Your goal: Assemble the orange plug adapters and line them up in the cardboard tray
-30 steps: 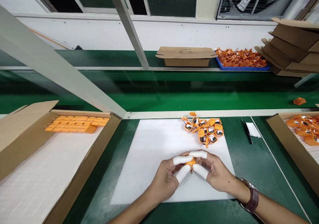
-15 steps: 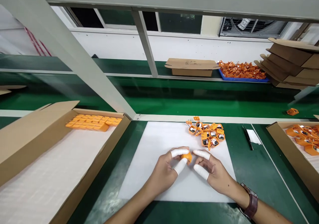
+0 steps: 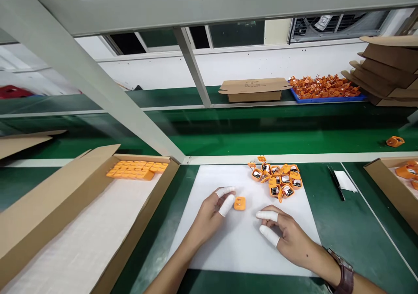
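Head view: a small, orange, plastic-looking block with a rounded-square face [image 3: 239, 203] rests on a flat white rectangular sheet [image 3: 212, 255], just right of the white-covered fingertips of the left hand [image 3: 210, 212] — whether thumb and block touch cannot be told. This hand, the nearer, holds nothing, with finger and thumb narrowly parted. The right hand [image 3: 289, 234], also unladen, has finger and thumb moderately spread; from it the block lies forward and leftward — near-square, without a clear long axis. Beyond sits a cluster of open orange housings [image 3: 273, 182].
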### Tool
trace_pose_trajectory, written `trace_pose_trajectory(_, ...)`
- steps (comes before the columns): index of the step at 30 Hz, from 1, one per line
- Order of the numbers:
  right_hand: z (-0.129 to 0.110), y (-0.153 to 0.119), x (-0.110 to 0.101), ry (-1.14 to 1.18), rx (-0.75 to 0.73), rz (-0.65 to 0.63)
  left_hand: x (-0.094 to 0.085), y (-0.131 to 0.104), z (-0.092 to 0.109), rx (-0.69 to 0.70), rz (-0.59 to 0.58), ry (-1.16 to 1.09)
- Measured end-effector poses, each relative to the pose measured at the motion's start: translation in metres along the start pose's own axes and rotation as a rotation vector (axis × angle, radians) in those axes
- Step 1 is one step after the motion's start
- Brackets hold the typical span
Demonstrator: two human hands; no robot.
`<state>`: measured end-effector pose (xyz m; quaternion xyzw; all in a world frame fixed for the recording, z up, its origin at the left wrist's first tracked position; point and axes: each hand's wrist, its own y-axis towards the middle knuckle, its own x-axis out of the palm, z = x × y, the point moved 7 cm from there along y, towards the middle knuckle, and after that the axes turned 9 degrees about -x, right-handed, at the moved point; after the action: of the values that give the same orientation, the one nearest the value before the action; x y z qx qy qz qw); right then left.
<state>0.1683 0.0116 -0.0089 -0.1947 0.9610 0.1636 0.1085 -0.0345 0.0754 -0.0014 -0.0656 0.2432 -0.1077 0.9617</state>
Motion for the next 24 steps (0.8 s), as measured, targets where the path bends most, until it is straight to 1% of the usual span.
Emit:
trace_pose_trajectory(2,-0.001,0.0,0.0,-0.01,-0.003,-0.008,0.003,-0.001,0.005,0.07,-0.006,0.094)
trace_pose_trajectory(5,-0.003,0.001,0.002,-0.021,-0.002,-0.028,0.01,-0.004,0.013,0.176,0.036,0.244)
trace_pose_trajectory(9,-0.004,0.002,0.004,0.003,-0.012,-0.045,0.016,-0.007,0.023,0.18,0.084,0.32)
trace_pose_trajectory(11,-0.003,0.003,0.004,0.001,-0.005,-0.083,0.01,-0.011,0.031,0.172,0.116,0.342)
trace_pose_trajectory(13,-0.002,0.005,0.004,-0.022,0.002,-0.143,-0.003,-0.018,0.045,0.189,0.172,0.355)
trace_pose_trajectory(15,0.0,0.007,0.003,-0.056,0.008,-0.193,-0.027,-0.028,0.061,0.234,0.247,0.369)
trace_pose_trajectory(16,0.002,0.008,0.002,-0.072,0.013,-0.204,-0.043,-0.032,0.069,0.259,0.29,0.387)
trace_pose_trajectory(17,0.004,0.008,0.002,-0.086,0.022,-0.208,-0.063,-0.035,0.075,0.276,0.348,0.411)
trace_pose_trajectory(19,0.011,0.009,0.001,-0.103,0.038,-0.205,-0.111,-0.037,0.081,0.259,0.495,0.476)
trace_pose_trajectory(20,0.014,0.009,0.001,-0.108,0.036,-0.201,-0.139,-0.036,0.078,0.213,0.591,0.503)
trace_pose_trajectory(21,0.016,0.009,0.001,-0.116,0.026,-0.192,-0.166,-0.032,0.071,0.149,0.66,0.525)
trace_pose_trajectory(23,0.015,0.009,0.001,-0.15,-0.014,-0.177,-0.212,-0.02,0.047,-0.027,0.712,0.59)
trace_pose_trajectory(24,0.013,0.01,0.0,-0.178,-0.043,-0.167,-0.23,-0.013,0.033,-0.068,0.709,0.613)
